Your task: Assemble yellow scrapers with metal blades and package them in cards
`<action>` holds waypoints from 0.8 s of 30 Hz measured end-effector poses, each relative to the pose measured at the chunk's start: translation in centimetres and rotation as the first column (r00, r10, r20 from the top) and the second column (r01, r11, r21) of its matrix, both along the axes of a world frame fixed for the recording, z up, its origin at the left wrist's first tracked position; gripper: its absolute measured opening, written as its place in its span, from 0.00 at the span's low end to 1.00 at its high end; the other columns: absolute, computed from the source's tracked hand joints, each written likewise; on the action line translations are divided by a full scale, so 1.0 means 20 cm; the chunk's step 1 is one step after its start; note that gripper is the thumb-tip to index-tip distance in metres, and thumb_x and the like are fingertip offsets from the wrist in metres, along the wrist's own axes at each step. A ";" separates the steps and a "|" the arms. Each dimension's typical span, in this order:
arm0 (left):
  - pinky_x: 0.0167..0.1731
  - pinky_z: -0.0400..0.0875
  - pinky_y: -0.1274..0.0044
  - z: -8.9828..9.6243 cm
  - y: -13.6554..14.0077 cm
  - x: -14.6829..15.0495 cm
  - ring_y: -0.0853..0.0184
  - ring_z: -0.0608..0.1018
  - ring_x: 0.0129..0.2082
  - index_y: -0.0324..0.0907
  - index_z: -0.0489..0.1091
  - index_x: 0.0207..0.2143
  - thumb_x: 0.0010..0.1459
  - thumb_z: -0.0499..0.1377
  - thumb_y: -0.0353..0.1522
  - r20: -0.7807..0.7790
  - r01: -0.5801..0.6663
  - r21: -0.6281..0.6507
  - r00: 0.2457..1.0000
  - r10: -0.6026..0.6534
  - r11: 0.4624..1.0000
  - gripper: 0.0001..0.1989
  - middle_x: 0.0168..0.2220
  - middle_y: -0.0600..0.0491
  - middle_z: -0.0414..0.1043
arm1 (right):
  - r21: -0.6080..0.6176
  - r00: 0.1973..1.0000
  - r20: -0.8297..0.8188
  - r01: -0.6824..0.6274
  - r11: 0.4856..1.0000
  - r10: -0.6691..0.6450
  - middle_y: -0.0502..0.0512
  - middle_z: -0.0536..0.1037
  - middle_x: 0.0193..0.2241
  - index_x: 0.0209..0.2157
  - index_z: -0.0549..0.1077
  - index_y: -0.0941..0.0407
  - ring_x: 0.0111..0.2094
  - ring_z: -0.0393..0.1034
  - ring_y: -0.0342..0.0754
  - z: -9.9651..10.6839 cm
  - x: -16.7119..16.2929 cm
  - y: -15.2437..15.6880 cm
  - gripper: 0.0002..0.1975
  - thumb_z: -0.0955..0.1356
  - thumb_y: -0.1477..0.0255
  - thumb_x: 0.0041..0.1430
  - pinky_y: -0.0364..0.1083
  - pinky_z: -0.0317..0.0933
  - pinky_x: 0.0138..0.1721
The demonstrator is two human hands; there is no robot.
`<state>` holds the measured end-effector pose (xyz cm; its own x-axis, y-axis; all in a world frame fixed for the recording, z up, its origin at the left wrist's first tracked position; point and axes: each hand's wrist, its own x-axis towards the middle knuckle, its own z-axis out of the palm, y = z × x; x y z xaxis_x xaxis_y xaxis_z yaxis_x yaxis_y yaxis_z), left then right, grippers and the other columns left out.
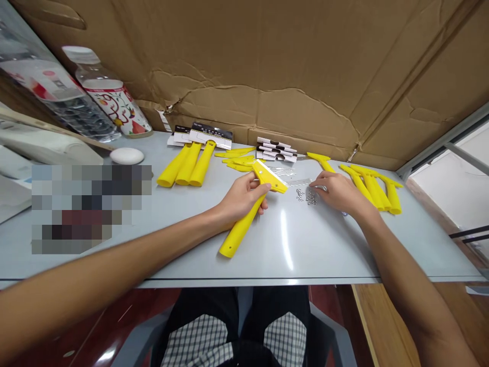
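My left hand (241, 198) grips a yellow plastic scraper (244, 224) by the upper part of its handle, with the head tilted up to the right and the handle end resting on the grey table (191, 255). My right hand (336, 191) lies palm down on the table, its fingertips touching a small pile of silver screws (305, 195). Thin metal blades (290, 176) lie just beyond the screws. Whether the right fingers pinch a screw is hidden.
Three packaged yellow scrapers (187, 163) lie at the back left, loose yellow head pieces (235, 155) and printed cards (275, 149) behind the middle, several yellow handles (376, 187) at the right. Bottles (110, 97) stand far left. A cardboard wall (267, 61) closes the back.
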<state>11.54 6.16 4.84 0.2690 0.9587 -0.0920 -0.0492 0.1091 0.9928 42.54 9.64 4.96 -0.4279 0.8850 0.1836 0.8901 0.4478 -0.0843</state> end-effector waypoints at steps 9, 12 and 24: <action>0.19 0.70 0.77 0.01 -0.01 0.00 0.69 0.75 0.20 0.41 0.69 0.44 0.60 0.72 0.39 -0.014 0.005 0.015 1.000 -0.005 1.000 0.18 0.24 0.58 0.71 | -0.055 0.995 -0.065 -0.075 0.996 0.071 0.59 0.83 0.42 0.41 0.86 0.50 0.42 0.78 0.56 -0.03 0.02 0.04 0.10 0.70 0.74 0.67 0.57 0.70 0.43; 0.18 0.71 0.78 0.00 -0.01 0.01 0.71 0.75 0.20 0.40 0.70 0.44 0.62 0.70 0.35 -0.015 0.003 0.029 1.000 -0.003 1.000 0.14 0.28 0.56 0.73 | -0.068 0.998 -0.042 -0.047 0.997 0.044 0.57 0.82 0.40 0.38 0.84 0.52 0.39 0.76 0.54 -0.03 0.00 0.03 0.08 0.70 0.75 0.66 0.55 0.68 0.41; 0.18 0.72 0.77 -0.01 -0.01 0.01 0.73 0.75 0.21 0.40 0.71 0.44 0.62 0.69 0.32 -0.004 0.008 0.042 1.000 -0.008 0.999 0.11 0.37 0.51 0.77 | -0.100 0.995 -0.065 -0.079 0.992 0.073 0.60 0.82 0.45 0.48 0.87 0.52 0.42 0.77 0.56 -0.02 -0.02 0.02 0.16 0.66 0.75 0.69 0.57 0.70 0.44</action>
